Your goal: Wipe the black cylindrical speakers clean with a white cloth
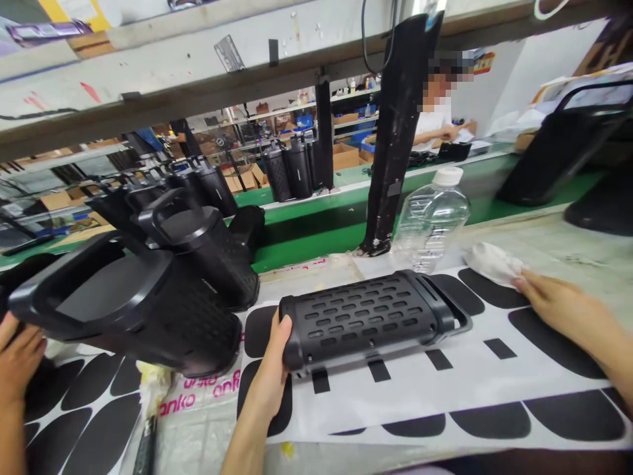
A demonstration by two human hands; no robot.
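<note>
A black slotted casing (361,313) lies on its side over a white sheet (395,402) bearing black rounded shapes and small black rectangles. My left hand (270,366) grips its left end, thumb along the edge. At the casing's right end is a loop handle. My right hand (554,300) pinches a crumpled white cloth (494,264) on the sheet, to the right of the casing. A clear plastic bottle (432,221) with a white cap stands just behind the casing.
Upright black casings (173,310) stand at the left, beside another person's hand (20,356). A brush (148,435) lies near the front. A dark post (395,132) rises behind, by a green conveyor (306,231); a person (438,112) sits beyond.
</note>
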